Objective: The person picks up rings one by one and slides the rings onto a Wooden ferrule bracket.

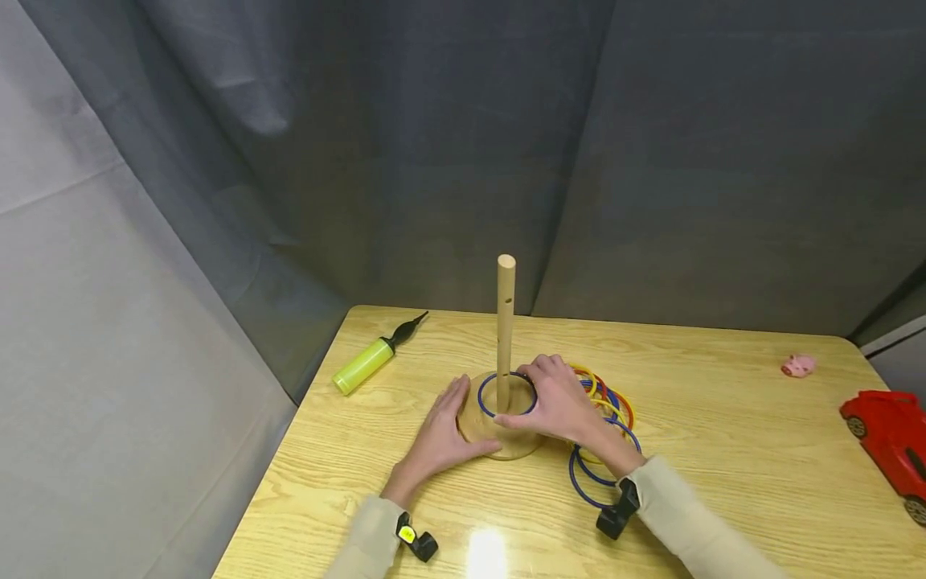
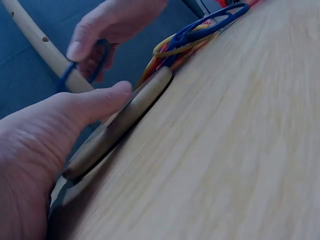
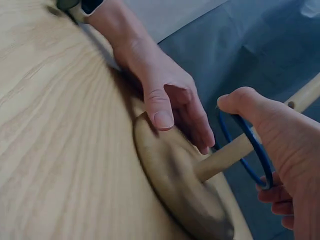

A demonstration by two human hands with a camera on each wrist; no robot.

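From the head camera, the left hand (image 1: pixel 443 434) lies flat with straight fingers against the left edge of the round wooden base (image 1: pixel 473 426), while the right hand (image 1: pixel 560 402) pinches a blue ring (image 1: pixel 486 406) that encircles the upright wooden peg (image 1: pixel 505 330), low down just above the base. A pile of coloured rings (image 1: pixel 604 450) lies on the table (image 1: pixel 709 450) just right of the base, partly under the right wrist. A yellow pump (image 1: pixel 369 359) lies at the far left, a pink pig toy (image 1: pixel 798 366) and a red toy car (image 1: pixel 893 446) at the right.

At the left wrist, the left hand (image 2: pixel 45 145) presses the base (image 2: pixel 120 125) with its thumb along the rim.

At the right wrist, the right hand (image 3: pixel 280 145) holds the blue ring (image 3: pixel 247 145) between thumb and fingers around the peg (image 3: pixel 235 150).
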